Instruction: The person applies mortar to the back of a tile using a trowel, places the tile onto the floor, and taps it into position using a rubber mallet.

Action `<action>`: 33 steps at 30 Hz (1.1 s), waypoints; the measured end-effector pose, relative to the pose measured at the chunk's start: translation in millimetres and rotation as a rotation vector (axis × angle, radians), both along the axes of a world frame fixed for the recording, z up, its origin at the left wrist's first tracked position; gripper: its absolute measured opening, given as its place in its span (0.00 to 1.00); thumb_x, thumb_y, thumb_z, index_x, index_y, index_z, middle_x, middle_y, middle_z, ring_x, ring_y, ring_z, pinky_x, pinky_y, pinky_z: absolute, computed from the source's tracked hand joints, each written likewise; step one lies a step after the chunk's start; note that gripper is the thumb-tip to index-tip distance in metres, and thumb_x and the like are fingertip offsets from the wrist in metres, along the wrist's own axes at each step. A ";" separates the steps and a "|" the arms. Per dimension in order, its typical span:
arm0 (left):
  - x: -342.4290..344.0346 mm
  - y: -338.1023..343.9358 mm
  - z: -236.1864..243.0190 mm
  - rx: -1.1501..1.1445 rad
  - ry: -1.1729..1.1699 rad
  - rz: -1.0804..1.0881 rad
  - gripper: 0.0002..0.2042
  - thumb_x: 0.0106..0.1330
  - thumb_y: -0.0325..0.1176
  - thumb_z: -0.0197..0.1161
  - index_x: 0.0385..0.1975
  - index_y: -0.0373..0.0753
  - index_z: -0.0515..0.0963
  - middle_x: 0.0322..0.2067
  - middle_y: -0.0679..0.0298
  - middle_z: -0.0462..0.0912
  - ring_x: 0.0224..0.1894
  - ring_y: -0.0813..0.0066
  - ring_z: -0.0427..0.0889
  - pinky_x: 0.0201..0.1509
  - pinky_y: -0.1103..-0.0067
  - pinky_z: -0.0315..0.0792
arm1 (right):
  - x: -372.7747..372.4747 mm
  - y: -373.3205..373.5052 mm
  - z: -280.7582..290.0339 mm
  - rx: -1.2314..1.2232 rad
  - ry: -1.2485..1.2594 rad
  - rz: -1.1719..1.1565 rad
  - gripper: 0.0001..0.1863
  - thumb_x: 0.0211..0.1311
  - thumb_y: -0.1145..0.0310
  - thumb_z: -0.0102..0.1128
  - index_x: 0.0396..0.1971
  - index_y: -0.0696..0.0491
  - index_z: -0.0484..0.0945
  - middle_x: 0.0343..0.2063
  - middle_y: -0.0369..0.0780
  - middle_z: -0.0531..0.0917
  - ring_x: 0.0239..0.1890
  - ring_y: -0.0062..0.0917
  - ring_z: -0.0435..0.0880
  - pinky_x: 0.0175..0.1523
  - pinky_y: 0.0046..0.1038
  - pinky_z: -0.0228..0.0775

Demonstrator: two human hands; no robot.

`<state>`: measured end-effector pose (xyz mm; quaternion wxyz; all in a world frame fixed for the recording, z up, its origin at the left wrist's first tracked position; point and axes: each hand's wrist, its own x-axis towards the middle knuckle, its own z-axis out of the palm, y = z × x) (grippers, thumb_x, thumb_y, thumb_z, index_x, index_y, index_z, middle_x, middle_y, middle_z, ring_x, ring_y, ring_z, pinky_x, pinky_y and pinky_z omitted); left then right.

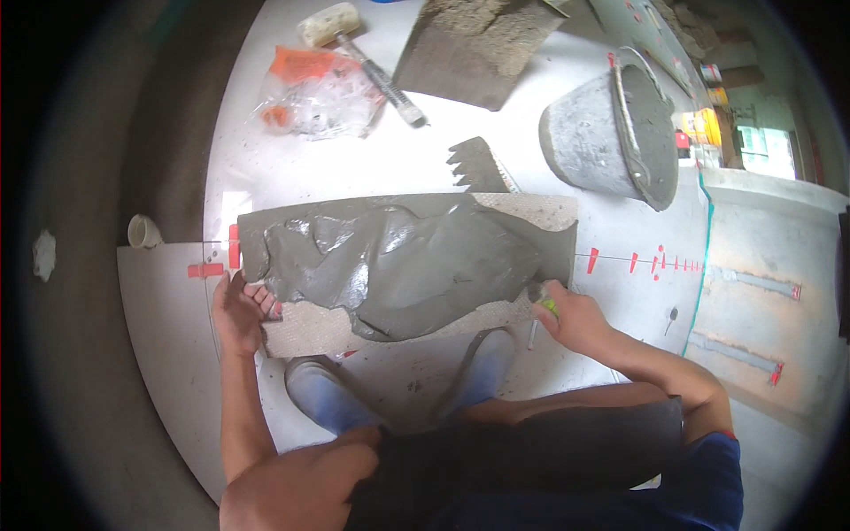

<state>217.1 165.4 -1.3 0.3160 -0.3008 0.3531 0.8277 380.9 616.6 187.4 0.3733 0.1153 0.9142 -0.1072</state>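
So, wht flr point(310, 168), mortared tile point(310, 327)

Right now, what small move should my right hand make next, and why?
Perhaps draw some grey mortar toward the slab's near edge with the tool in your right hand, because the mortar lies uneven and that edge shows bare patches.

Can't read any lettering here, honestly; the plastic bag point(323, 99) has bright orange patches but no wording I can make out. The larger yellow container point(702, 127) off right is too small and blurry; same for tiny marks on the pale strip point(507, 177) by the notched blade point(478, 165).
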 end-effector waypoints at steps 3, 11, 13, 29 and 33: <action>-0.9 2.4 3.1 -0.012 0.043 -0.022 0.19 0.64 0.52 0.51 0.43 0.44 0.74 0.29 0.69 0.79 0.34 0.76 0.76 0.44 0.77 0.69 | 26.8 16.8 -2.6 0.054 0.101 -0.278 0.19 0.63 0.55 0.52 0.42 0.57 0.66 0.30 0.53 0.79 0.35 0.53 0.78 0.38 0.47 0.70; 0.7 10.0 9.9 -0.063 -0.020 0.011 0.16 0.62 0.55 0.52 0.35 0.50 0.73 0.22 0.71 0.70 0.27 0.76 0.68 0.36 0.74 0.65 | 69.8 -19.6 -42.8 -0.333 0.083 -0.149 0.19 0.63 0.55 0.55 0.35 0.57 0.67 0.26 0.49 0.79 0.23 0.47 0.78 0.28 0.41 0.70; 1.1 12.8 12.7 -0.096 -0.019 0.016 0.15 0.62 0.55 0.52 0.35 0.50 0.73 0.22 0.71 0.69 0.27 0.76 0.68 0.36 0.74 0.64 | 68.3 -16.9 -41.2 -0.243 0.325 0.060 0.20 0.61 0.54 0.57 0.36 0.57 0.67 0.26 0.49 0.80 0.24 0.45 0.79 0.28 0.42 0.71; 2.4 20.6 10.5 -0.210 0.022 0.011 0.17 0.61 0.57 0.53 0.37 0.52 0.73 0.21 0.73 0.67 0.25 0.80 0.65 0.31 0.79 0.60 | 110.5 72.2 -32.4 0.077 0.598 -0.640 0.17 0.65 0.58 0.53 0.41 0.58 0.68 0.24 0.56 0.78 0.31 0.55 0.77 0.32 0.44 0.69; 2.4 20.8 10.7 -0.199 0.026 0.022 0.18 0.61 0.58 0.53 0.40 0.52 0.73 0.21 0.73 0.67 0.25 0.80 0.65 0.31 0.79 0.60 | 107.9 83.0 -31.2 0.170 0.576 -0.669 0.17 0.64 0.58 0.54 0.42 0.57 0.68 0.24 0.55 0.79 0.30 0.54 0.77 0.32 0.45 0.69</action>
